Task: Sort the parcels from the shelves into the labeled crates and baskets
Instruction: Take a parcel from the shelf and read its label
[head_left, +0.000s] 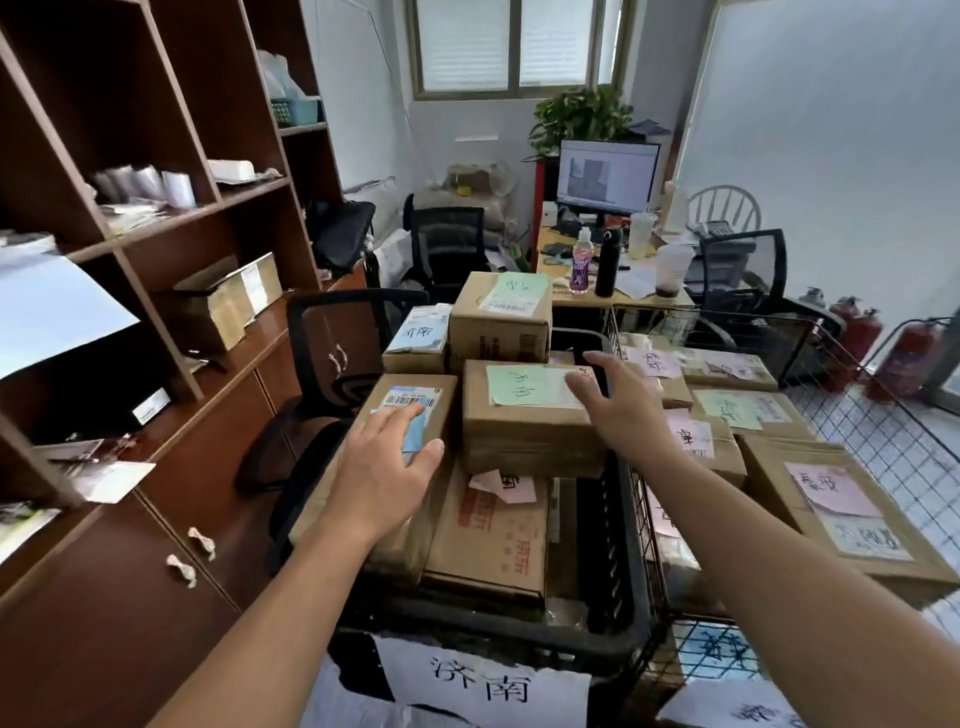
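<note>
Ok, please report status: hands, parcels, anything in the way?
Both hands open, holding nothing. Left hand over blue-label box, right hand at green-label box. Black crate piled high. Nothing seems in the way.

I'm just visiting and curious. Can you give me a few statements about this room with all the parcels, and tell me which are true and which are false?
1. The left hand and the right hand are both open, fingers spread. True.
2. The black crate is empty. False: it is piled high with cardboard boxes.
3. The box by the right hand carries a green note. True.
4. The screen on the desk is dark. False: it is lit and shows a picture.
5. A wire basket holding more boxes stands to the right of the black crate. True.
</note>
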